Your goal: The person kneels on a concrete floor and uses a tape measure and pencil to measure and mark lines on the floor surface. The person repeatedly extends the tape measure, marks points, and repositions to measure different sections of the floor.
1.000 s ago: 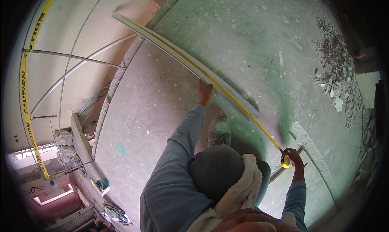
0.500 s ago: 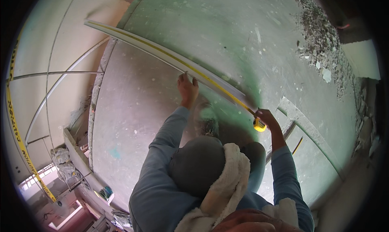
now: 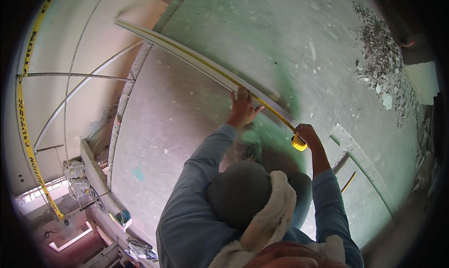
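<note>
At centre, we see the left hand (image 3: pixel 242 110) with fingers extended over the tape blade (image 3: pixel 213 68) and pale strip (image 3: pixel 202 69), thumb spread. Right of centre, the right hand (image 3: pixel 306 133) grips the yellow tape measure (image 3: pixel 299 143) near the strip's lower-right end. Measuring seems in hand; next, we'd judge, the blade needs holding taut and straight.

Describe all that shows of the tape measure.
The tape measure has a rounded yellow case with dark parts, held in the right hand. Its thin yellow blade, seemingly metal, is extended toward the picture's upper left along a long pale strip, nearly to its far end. The left hand lies by the blade; whether it touches is unclear.
</note>
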Tool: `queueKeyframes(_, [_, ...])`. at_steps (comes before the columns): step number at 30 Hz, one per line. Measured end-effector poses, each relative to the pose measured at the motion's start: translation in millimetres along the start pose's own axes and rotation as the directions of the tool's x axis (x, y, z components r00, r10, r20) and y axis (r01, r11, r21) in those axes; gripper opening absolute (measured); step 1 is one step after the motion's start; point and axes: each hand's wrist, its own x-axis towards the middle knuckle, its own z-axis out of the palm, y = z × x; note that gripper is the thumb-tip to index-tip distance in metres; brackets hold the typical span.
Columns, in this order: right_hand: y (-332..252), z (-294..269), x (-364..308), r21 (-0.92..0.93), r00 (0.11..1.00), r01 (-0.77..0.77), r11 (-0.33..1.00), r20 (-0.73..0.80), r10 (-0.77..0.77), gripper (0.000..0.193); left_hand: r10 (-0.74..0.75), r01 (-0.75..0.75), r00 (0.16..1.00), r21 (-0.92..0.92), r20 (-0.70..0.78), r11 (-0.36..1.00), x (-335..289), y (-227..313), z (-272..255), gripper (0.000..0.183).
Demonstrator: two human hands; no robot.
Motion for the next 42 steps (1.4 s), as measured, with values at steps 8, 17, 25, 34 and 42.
queueKeyframes(8, [-7,4,1,-0.026,1.0,0.017,1.0,-0.002,-0.017,0.018,-0.001,-0.003,0.996,0.039,0.088,0.999,7,-10,-2,0.096])
queueKeyframes(17, [10,-5,-4,0.009,0.999,0.023,1.0,0.041,-0.024,0.021,0.01,-0.019,0.993,0.078,0.116,0.997,10,-15,2,0.097])
queueKeyframes(25, [119,-85,-96,0.023,0.986,-0.14,0.99,0.1,0.137,0.017,0.027,-0.029,0.997,0.022,0.072,0.999,8,-17,6,0.098])
queueKeyframes(34, [186,-135,-144,-0.049,0.986,-0.169,0.984,0.003,0.169,0.02,0.008,-0.008,0.997,-0.003,0.077,1.0,9,-17,7,0.098])
queueKeyframes(42, [144,-98,-94,-0.006,0.999,-0.047,0.999,-0.001,0.047,0.016,-0.023,0.023,1.0,0.004,0.01,1.0,20,-27,2,0.094])
